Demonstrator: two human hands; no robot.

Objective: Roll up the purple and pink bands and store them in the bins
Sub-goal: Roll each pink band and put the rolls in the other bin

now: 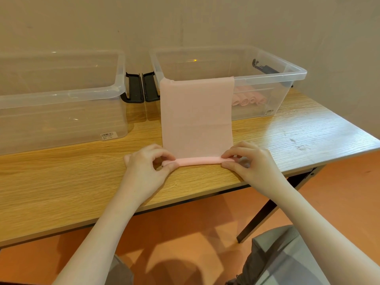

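Note:
A pink band (197,118) hangs from the front rim of the right clear bin (287,79) and runs down onto the wooden table (61,182). Its near end is rolled into a thin tube (198,161). My left hand (148,167) pinches the tube's left end between thumb and fingers. My right hand (248,161) pinches the right end the same way. Several rolled pink bands (248,99) lie inside the right bin. No purple band is in view.
A second clear bin (61,95) stands at the left and looks empty. Black latch handles (141,87) hang between the two bins. The table's front edge runs close below my hands, and its right end is near the right bin.

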